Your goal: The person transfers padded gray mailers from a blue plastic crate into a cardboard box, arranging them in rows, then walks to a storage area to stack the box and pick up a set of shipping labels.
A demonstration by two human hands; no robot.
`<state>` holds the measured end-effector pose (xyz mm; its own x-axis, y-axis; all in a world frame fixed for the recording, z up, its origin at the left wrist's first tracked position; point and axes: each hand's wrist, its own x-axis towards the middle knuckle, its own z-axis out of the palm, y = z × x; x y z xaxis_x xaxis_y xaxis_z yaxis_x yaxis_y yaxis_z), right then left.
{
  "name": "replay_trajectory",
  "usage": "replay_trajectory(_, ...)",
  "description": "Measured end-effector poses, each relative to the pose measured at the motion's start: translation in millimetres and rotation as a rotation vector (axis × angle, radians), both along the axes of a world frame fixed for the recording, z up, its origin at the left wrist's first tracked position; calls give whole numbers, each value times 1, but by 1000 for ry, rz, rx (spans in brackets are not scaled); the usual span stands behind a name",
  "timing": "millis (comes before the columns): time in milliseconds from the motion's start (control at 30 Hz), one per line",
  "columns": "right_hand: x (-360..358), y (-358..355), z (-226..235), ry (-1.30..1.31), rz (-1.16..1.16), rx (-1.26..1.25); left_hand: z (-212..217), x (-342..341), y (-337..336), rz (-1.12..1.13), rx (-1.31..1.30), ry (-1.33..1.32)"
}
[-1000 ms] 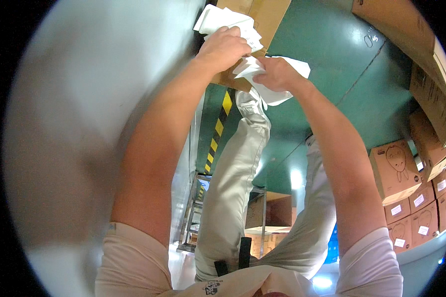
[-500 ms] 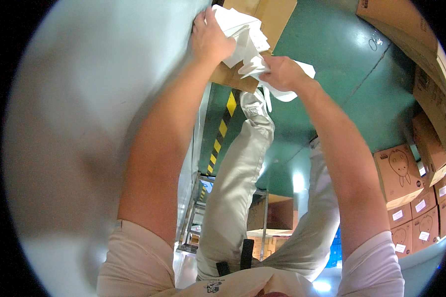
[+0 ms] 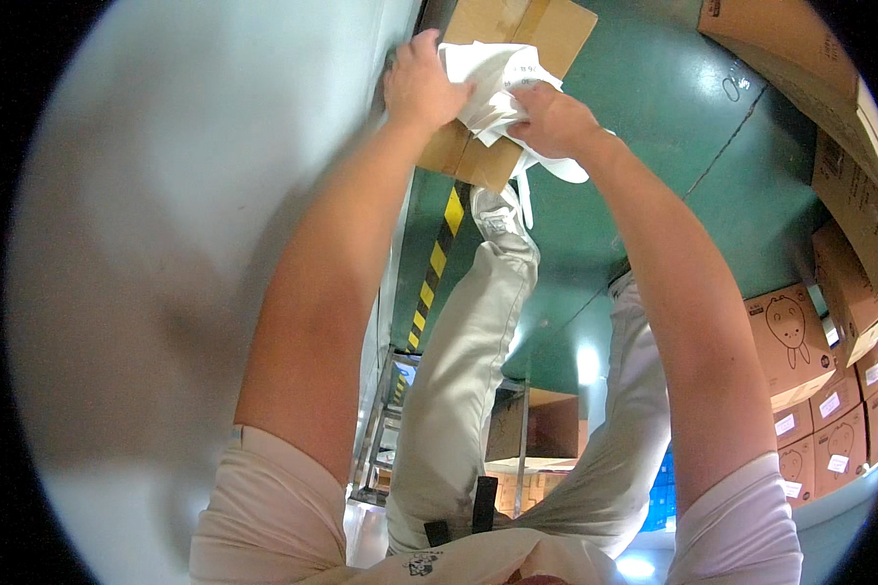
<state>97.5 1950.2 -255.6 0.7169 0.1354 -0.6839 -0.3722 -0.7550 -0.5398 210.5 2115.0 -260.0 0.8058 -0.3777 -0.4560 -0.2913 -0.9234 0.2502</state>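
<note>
A bunch of crumpled white paper sheets [image 3: 490, 66], with some dark print on one face, lies over a taped brown cardboard box [image 3: 546, 31]. My left hand [image 3: 422, 86] is at the left edge of the sheets, its thumb against the paper and its fingertips partly hidden. From the right, my right hand [image 3: 558, 121] pinches the sheets with closed fingers. Below this hand hangs a loose white end, and a narrow strip dangles close to my white shoe [image 3: 498, 219].
A pale wall-like surface [image 3: 166, 244] fills the left side. Yellow and black floor tape [image 3: 439, 258] runs beside my leg. Stacked cardboard boxes [image 3: 790, 336] stand at right, below large cardboard pieces [image 3: 854, 185]. A metal step frame [image 3: 376, 439] is near my left leg.
My right hand has moved up and left, bringing the paper closer together. My left hand has shifted slightly right and down. The printed face of the paper shows more now.
</note>
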Motion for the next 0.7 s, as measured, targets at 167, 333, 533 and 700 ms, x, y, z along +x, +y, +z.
replay_trajectory(167,-2,-2,-4,27,-66,20,8,6,-14,-528,140,-144)
replay_trajectory(333,-23,5,-6,6,-232,-61,0,3,-24,-437,331,-30)
replay_trajectory(533,-34,2,-17,211,-296,-84,5,-7,-27,-446,332,279)
replay_trajectory(700,-36,-10,-26,139,-91,-17,-18,-8,-10,-256,-69,645)
